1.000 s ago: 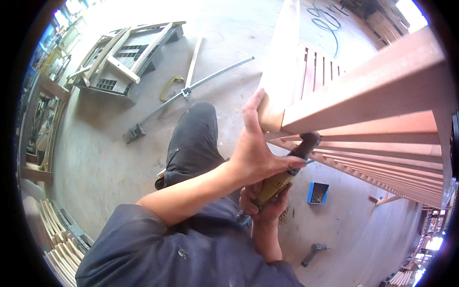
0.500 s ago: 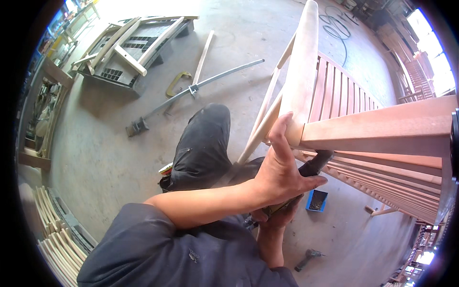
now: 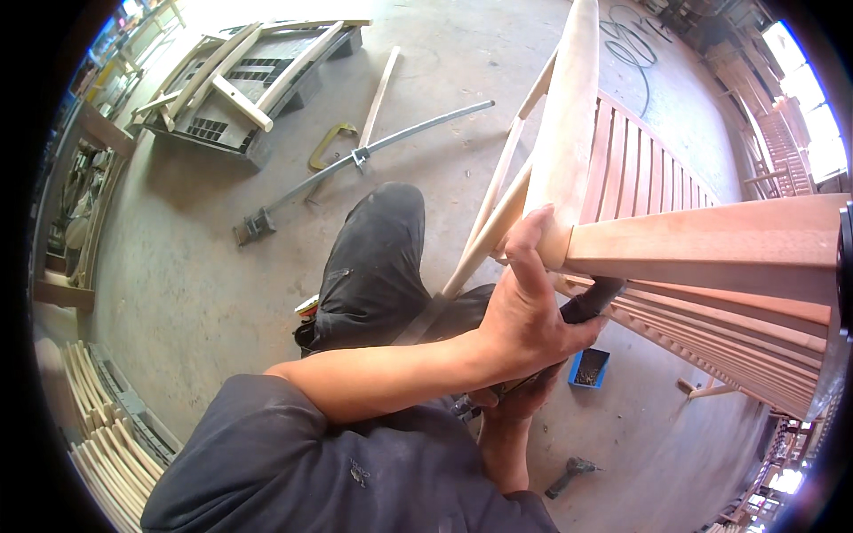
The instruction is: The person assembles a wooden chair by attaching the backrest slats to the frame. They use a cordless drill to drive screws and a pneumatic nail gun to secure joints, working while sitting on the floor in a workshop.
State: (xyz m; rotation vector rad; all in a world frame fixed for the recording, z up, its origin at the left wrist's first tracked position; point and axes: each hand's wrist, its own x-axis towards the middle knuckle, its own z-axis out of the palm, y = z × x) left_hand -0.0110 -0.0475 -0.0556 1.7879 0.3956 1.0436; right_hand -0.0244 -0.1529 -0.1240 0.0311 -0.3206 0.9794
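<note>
A slatted wooden bench frame fills the right side, with a rounded armrest (image 3: 566, 115) meeting a squared wooden rail (image 3: 702, 235). My left hand (image 3: 520, 324) reaches across to this joint. Its forefinger rests along the end of the armrest, while the thumb and palm wrap a dark cylindrical power tool (image 3: 588, 300). The tool's black front end sits under the rail; its exact tip is hidden. Below, my right hand (image 3: 520, 404) is closed round the tool's body, mostly covered by my left hand and wrist.
On the floor lie a cordless drill (image 3: 569, 477), a blue box of small dark pieces (image 3: 589, 367), a long bar clamp (image 3: 400, 142), a yellow C-clamp (image 3: 324, 147) and a wood strip (image 3: 380, 93). Wooden frames rest on a low dark platform (image 3: 244, 147). Curved slats (image 3: 107, 444) stand lower left.
The view has shifted slightly, so the bench appears a little further right. Both hands keep their hold on the tool, and the left thumb looks slightly more bent round it.
</note>
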